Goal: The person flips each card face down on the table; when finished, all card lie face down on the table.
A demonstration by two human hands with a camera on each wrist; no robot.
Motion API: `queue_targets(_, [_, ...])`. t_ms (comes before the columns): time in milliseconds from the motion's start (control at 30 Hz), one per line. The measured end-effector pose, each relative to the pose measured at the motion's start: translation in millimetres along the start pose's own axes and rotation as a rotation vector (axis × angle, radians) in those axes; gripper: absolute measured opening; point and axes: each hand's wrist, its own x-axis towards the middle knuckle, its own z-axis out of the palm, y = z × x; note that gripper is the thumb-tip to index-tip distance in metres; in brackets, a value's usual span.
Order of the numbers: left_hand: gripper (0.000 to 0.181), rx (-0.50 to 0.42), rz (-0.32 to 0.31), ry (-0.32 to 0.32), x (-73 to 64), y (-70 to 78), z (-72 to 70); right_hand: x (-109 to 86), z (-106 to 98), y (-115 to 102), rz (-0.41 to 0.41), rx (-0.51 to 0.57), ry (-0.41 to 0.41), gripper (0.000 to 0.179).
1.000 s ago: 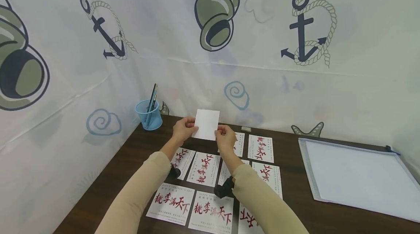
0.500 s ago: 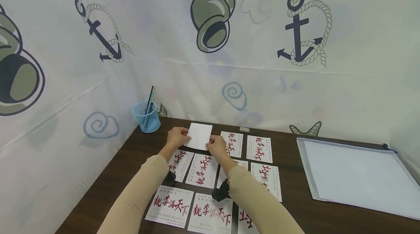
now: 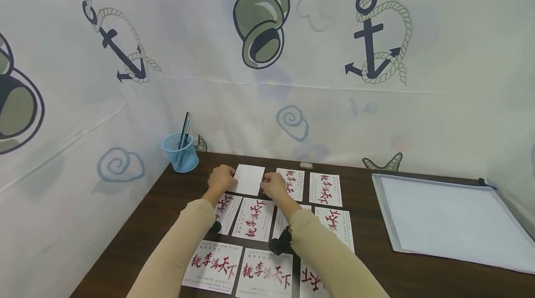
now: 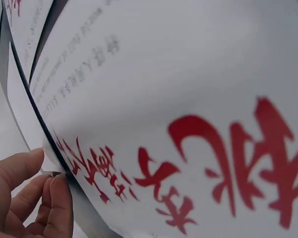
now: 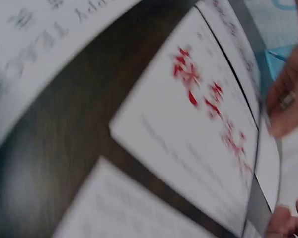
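A blank white card (image 3: 249, 179) lies low over the far left part of the dark table, level with the back row of cards. On its left edge, my left hand (image 3: 221, 178) pinches it between thumb and fingers. My right hand (image 3: 274, 185) holds the opposite edge, near the lower corner. In the left wrist view the left hand (image 4: 32, 196) has the card's edge at its thumb tip, beyond a large printed card (image 4: 154, 99). Only fingertips of the right hand (image 5: 283, 223) show in the right wrist view.
Printed cards with red characters, such as this one (image 3: 253, 219), lie in rows on the table (image 3: 363, 242). A blue pen cup (image 3: 180, 153) stands back left, a small eraser-like block (image 3: 306, 165) at the back edge. A white board or pad (image 3: 455, 221) lies at right.
Both hands have lowered the blank card from above the table to its surface, behind the middle row of printed cards. The head view has shifted slightly to the right.
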Motion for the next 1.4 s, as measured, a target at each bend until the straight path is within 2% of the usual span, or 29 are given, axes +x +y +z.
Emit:
queue_targets(100, [0.037, 0.009, 0.021, 0.01, 1.1, 2.3, 0.7, 1.9, -20.1, 5.1, 0.049, 0.107, 0.13, 0.036])
queue_targets(167, [0.038, -0.017, 0.059, 0.021, 1.1, 6.7, 1.5, 2.6, -36.3, 9.4, 0.088, 0.134, 0.212, 0.034])
queue_targets(233, [0.039, -0.065, 0.115, 0.01, 0.1, 14.4, 3.8, 2.6, -51.6, 14.5, 0.135, 0.161, 0.258, 0.034])
queue_targets(333, [0.043, -0.176, 0.191, -0.057, -2.8, 31.4, 10.2, 1.2, -69.2, 22.2, 0.176, 0.163, 0.258, 0.036])
queue_targets(400, [0.045, -0.246, 0.218, -0.116, -5.4, 43.6, 16.1, 0.0, -76.5, 25.7, 0.194, 0.164, 0.241, 0.038])
queue_targets(467, [0.047, -0.312, 0.217, -0.161, -6.6, 54.1, 21.3, 0.0, -80.5, 26.8, 0.206, 0.157, 0.216, 0.04])
queue_targets(633, [0.05, -0.409, 0.19, -0.217, -7.7, 70.1, 33.9, 0.5, -83.6, 28.9, 0.247, 0.164, 0.186, 0.039])
queue_targets(733, [0.051, -0.406, 0.186, -0.225, -6.9, 76.3, 39.9, 2.4, -84.8, 32.0, 0.268, 0.192, 0.193, 0.038])
queue_targets(867, [0.052, -0.329, 0.182, -0.205, -6.4, 81.4, 46.2, 5.5, -83.5, 36.4, 0.298, 0.232, 0.187, 0.036])
queue_targets(1100, [0.052, -0.233, 0.211, -0.162, -5.6, 79.7, 56.3, 9.0, -75.5, 43.5, 0.304, 0.289, 0.173, 0.033])
queue_targets(1267, [0.049, -0.215, 0.231, -0.138, -4.7, 80.3, 59.5, 8.7, -76.1, 43.4, 0.278, 0.255, 0.204, 0.029])
queue_targets(1400, [0.048, -0.233, 0.23, -0.138, -4.6, 82.3, 58.9, 7.4, -79.2, 41.0, 0.24, 0.16, 0.245, 0.026])
